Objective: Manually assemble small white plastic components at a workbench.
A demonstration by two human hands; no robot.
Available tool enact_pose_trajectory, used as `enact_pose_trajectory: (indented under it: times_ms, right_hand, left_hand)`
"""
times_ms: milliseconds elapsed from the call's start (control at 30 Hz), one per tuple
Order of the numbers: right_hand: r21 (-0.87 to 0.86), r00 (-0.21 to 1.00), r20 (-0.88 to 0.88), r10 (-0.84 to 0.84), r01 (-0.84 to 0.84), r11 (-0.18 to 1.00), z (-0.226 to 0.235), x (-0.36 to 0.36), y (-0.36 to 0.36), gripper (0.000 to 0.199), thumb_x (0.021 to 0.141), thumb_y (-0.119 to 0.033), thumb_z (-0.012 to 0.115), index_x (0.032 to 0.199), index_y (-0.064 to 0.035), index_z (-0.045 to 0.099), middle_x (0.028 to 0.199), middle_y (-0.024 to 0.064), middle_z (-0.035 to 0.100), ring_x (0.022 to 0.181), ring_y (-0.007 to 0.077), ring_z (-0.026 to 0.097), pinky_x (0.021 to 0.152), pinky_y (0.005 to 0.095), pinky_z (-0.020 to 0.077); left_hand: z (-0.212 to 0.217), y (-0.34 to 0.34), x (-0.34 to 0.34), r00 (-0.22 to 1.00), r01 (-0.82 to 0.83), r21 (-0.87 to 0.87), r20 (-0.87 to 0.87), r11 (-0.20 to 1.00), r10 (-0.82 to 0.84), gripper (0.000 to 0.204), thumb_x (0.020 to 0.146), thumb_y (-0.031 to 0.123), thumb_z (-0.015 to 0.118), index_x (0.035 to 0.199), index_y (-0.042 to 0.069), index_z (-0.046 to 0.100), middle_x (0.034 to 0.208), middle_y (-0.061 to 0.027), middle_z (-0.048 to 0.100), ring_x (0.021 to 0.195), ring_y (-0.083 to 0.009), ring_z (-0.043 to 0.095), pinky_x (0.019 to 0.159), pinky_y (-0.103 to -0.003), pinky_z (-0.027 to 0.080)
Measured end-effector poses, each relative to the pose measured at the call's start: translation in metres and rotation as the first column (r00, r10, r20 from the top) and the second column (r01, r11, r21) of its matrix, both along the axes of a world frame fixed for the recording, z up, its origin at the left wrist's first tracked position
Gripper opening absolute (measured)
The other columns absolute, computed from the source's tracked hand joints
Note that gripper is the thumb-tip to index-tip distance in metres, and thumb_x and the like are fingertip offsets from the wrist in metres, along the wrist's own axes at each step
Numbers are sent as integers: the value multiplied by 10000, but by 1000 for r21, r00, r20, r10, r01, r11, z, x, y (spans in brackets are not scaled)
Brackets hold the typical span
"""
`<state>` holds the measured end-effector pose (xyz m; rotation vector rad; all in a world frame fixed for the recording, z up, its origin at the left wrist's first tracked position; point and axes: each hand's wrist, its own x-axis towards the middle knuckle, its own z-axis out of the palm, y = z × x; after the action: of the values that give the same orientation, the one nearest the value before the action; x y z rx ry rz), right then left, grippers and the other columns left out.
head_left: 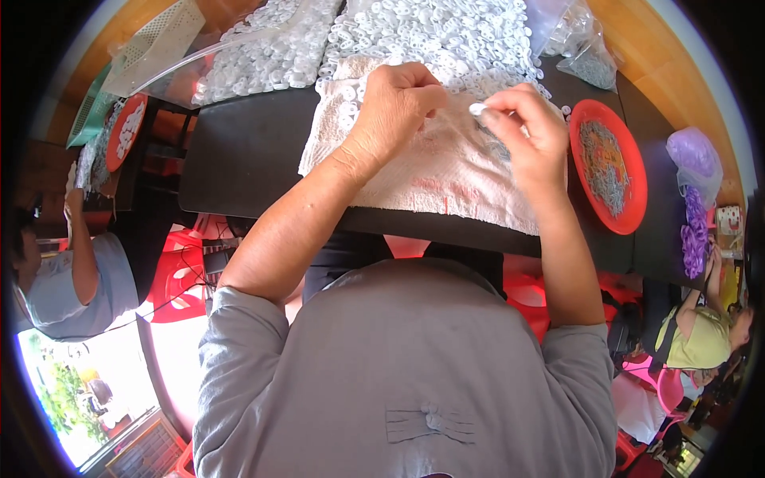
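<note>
Both hands (398, 107) (526, 127) forward, fingers pinched.

The single view comes from a fisheye camera worn on the person's head, looking steeply down over the grey-shirted chest and both forearms, which rise from the lower edge toward the dark table (247, 151). It sits close: the left hand (398, 103) and right hand (530, 131) fill the upper middle. Straight edges bow toward the dark round rim, where other seated people show at far left and right.
</note>
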<state>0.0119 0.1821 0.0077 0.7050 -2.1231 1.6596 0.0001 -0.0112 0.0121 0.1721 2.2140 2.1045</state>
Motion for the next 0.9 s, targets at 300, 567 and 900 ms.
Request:
enact_pose_trajectory:
  times_ms: [300,567,900]
  right_hand:
    - [402,979,-202,43,43,915,-7,-1,0,116,782,80,623,876,13,608,799,55,561,674,139,553,589,261,434]
    - [402,943,-300,-142,260,878,28,1,36,110,817,57,610,911,10,642,810,50,579,710,143,570,649,254,448]
    - [671,760,-201,-618,567,478,4,-20,204,162,842,-80,646,1002,-79,673,928,59,663,872,164,650,768,291,488]
  left_hand:
    - [-12,-5,-11,949,-178,-412,-312,893,45,146,714,156,635,732,12,657,613,-153,607,555,-263,577,592,-354,489]
    - [-22,-10,-16,926,-188,-560,-374,807,-44,76,723,79,625,756,15,651,617,-87,611,558,-138,555,556,-295,470]
    - [-25,-5,-20,904,-194,-505,-424,841,-46,89,725,107,596,739,62,671,689,-147,646,661,-320,622,648,-385,507]
